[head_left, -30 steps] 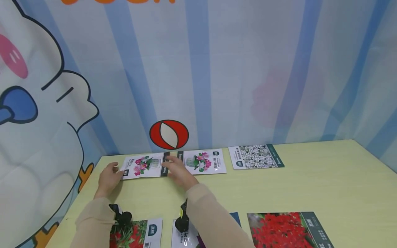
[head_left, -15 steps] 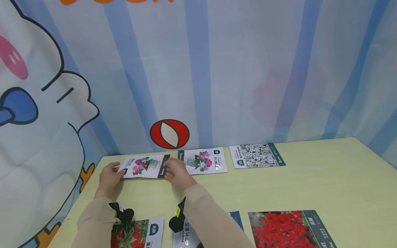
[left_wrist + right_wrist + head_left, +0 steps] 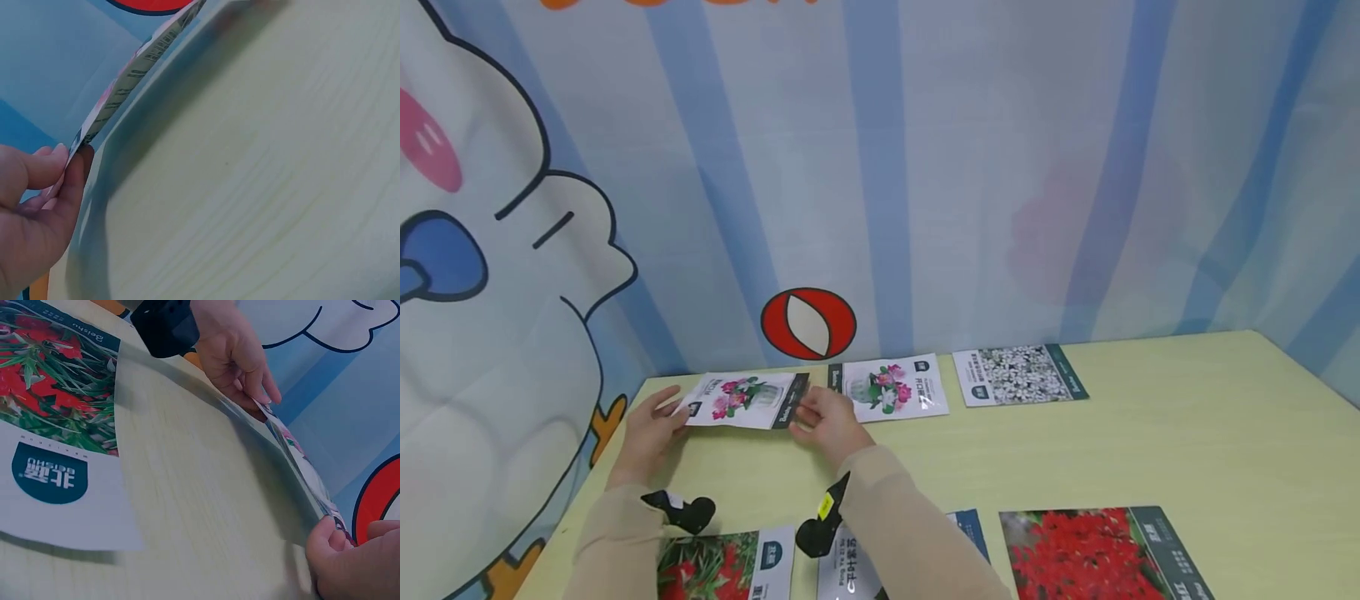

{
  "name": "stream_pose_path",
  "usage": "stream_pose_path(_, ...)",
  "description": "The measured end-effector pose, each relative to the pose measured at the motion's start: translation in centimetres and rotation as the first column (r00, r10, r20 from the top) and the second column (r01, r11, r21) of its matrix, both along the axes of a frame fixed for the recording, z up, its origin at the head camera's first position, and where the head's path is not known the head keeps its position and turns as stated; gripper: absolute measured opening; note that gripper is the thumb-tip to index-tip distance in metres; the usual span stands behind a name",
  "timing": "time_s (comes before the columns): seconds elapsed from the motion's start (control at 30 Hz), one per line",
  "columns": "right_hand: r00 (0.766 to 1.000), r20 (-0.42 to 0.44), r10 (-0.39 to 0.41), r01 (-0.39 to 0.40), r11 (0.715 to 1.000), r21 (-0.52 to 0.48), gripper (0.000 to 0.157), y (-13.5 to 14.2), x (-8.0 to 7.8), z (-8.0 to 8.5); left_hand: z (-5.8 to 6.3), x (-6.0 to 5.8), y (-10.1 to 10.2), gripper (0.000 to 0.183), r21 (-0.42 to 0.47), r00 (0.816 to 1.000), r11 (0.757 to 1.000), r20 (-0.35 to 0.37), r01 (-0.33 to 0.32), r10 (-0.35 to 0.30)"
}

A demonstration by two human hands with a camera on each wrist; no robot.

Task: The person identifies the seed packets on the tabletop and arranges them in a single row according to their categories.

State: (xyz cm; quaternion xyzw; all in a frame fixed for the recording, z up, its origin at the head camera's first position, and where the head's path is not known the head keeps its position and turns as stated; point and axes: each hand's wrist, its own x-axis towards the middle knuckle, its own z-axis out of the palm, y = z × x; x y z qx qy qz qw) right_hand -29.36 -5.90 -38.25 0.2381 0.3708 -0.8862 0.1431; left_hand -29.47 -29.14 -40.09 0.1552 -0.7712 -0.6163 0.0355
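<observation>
A white seed packet (image 3: 741, 402) with pink flowers in a glass vase and a dark end strip is held between both hands, lifted off the table at the far left. My left hand (image 3: 649, 429) pinches its left end between thumb and fingers, plain in the left wrist view, where the packet (image 3: 128, 78) is seen almost edge-on. Its dark right end is pinched by my right hand (image 3: 831, 425); in the right wrist view the thumb and curled fingers (image 3: 328, 540) grip that corner. A matching packet (image 3: 895, 388) lies just right of my right hand.
A white-flower packet (image 3: 1021, 376) lies farther right along the back edge. In front are a red-flower packet (image 3: 722, 567), a packet (image 3: 853, 567) partly hidden under my right sleeve, and a large red-flower packet (image 3: 1097, 554). A striped cloth backdrop (image 3: 970, 167) rises behind the table (image 3: 1150, 433).
My right hand has closed on the packet's dark end. The packet has come up off the table and shifted slightly left, away from its matching neighbour.
</observation>
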Motion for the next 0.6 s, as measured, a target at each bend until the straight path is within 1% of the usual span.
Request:
stream_pose_path(0.03,1.000,0.000,0.004,-0.004,1.000,0.002,0.019,-0.1,0.1,0.1,0.1,0.1,-0.1,0.057,0.037,1.000,0.999,0.005,-0.003,0.003)
stream_pose_path(0.1,1.000,-0.003,0.016,-0.016,1.000,0.005,0.016,-0.3,0.2,0.2,0.3,0.2,-0.4,0.058,0.078,1.000,0.997,0.016,-0.003,0.002)
stream_pose_path(0.17,0.999,0.001,0.032,-0.032,0.999,0.012,0.011,-0.4,0.1,0.2,0.4,0.3,-0.5,0.059,0.093,1.000,0.996,0.023,0.004,-0.006)
stream_pose_path(0.27,0.999,0.014,0.035,-0.036,0.998,0.043,0.005,-0.8,-0.4,-0.1,0.8,0.4,-0.8,0.060,0.088,0.999,0.995,0.026,0.041,-0.043)
stream_pose_path(0.3,0.999,0.022,0.039,-0.040,0.998,0.041,0.005,-1.0,-1.1,-0.8,1.0,0.5,-0.8,0.061,0.088,0.998,0.995,0.031,0.056,-0.059)
stream_pose_path(0.33,0.999,0.026,0.041,-0.042,0.998,0.039,0.004,-1.3,-2.3,-2.2,1.1,0.5,-0.8,0.062,0.089,0.997,0.993,0.036,0.071,-0.074)
stream_pose_path(0.37,0.998,0.029,0.055,-0.056,0.998,0.024,0.007,-1.9,-4.8,-5.0,1.4,0.5,-0.8,0.063,0.095,0.995,0.992,0.037,0.088,-0.092)
stream_pose_path(0.43,0.995,0.050,0.083,-0.085,0.996,0.027,0.014,-2.9,-8.8,-9.2,2.0,0.5,-0.8,0.065,0.163,0.992,0.980,0.033,0.115,-0.122)
stream_pose_path(0.47,0.993,0.053,0.102,-0.103,0.994,0.031,0.015,-3.2,-10.4,-10.7,2.4,0.6,-0.9,0.068,0.237,0.991,0.965,0.035,0.115,-0.127)
stream_pose_path(0.5,0.993,0.043,0.113,-0.115,0.993,0.042,0.016,-3.4,-10.6,-10.9,2.8,0.6,-0.9,0.071,0.318,0.992,0.942,0.035,0.106,-0.123)
stream_pose_path(0.53,0.991,0.042,0.128,-0.130,0.990,0.051,0.018,-3.6,-11.7,-11.8,3.2,0.6,-0.9,0.075,0.404,0.992,0.910,0.035,0.094,-0.119)
stream_pose_path(0.57,0.990,0.034,0.136,-0.138,0.988,0.068,0.019,-3.8,-12.0,-11.8,3.6,0.7,-1.0,0.076,0.488,0.992,0.868,0.037,0.088,-0.122)
stream_pose_path(0.6,0.990,0.030,0.138,-0.140,0.987,0.073,0.016,-3.8,-11.4,-10.8,4.0,0.8,-1.1,0.078,0.562,0.991,0.823,0.046,0.077,-0.125)
